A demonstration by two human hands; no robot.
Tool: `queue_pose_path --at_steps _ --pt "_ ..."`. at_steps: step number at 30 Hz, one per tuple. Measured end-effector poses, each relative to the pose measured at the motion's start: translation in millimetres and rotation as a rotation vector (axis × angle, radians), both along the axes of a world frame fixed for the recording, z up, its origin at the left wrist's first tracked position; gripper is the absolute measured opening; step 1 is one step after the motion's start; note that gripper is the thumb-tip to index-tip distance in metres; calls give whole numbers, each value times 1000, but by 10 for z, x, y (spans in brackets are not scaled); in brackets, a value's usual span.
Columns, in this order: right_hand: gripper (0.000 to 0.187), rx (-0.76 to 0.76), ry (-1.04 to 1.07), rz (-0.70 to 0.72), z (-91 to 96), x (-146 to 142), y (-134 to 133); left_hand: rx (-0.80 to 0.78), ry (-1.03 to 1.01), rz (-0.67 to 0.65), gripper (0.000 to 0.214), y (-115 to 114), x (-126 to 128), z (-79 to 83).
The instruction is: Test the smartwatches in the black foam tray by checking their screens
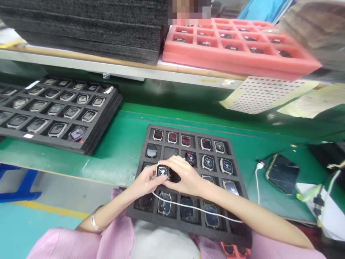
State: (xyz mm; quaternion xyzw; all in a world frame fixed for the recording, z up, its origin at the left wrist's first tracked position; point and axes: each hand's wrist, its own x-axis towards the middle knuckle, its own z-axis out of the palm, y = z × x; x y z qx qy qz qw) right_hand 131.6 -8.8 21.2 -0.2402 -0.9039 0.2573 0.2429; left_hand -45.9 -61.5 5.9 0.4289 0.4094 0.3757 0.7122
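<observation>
A smartwatch (pixel 162 172) with a lit dark face and a pale case is held between both hands, above a black foam tray (pixel 192 225). My left hand (pixel 147 181) grips its left side, the thumb at the lower edge of the screen. My right hand (pixel 185 175) closes on its right side. A white cable (pixel 188 205) runs from beneath the watch across the tray and under my right forearm. Several other watches sit in the tray's compartments, among them a lit one (pixel 207 162) and a dark one (pixel 151 150). My hands hide some of the middle compartments.
Stacked black foam trays (pixel 102 133) with several watches stand at the left. A phone (pixel 283 173) lies at the right beside a white plug (pixel 260 165). Above, a shelf (pixel 188 73) carries a pink foam tray (pixel 237 64) and a black foam stack (pixel 88 32). Dotted paper (pixel 250 95) hangs off it.
</observation>
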Motion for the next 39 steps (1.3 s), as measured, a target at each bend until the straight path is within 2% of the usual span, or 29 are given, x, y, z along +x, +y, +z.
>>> queue_pose_path --at_steps 10,14,17,20,24,30,33,35,37,39 --pt "37 3 63 42 -69 25 44 70 50 42 32 4 36 -5" --pt "39 -106 110 55 -9 65 106 85 70 81 34 13 64 -55" --pt "37 -152 134 -13 39 109 212 48 64 91 41 15 70 -100" --pt "35 -77 46 -131 34 153 322 13 47 126 42 11 74 -122" --pt "35 4 -84 -168 -27 210 394 -20 12 167 39 2 81 -90" --pt "46 102 -249 -197 -28 248 383 -21 -21 61 35 6 50 -23" --pt "56 116 -339 -156 87 201 390 34 -31 5 33 -46 17 -31" --pt "56 94 -460 -119 210 139 399 70 -41 -33 30 -133 4 -34" --pt "49 61 -591 -103 337 67 388 80 -43 -70 30 -258 7 -22" --pt "36 50 -671 -117 427 10 351 60 -20 -110 39 -396 25 7"
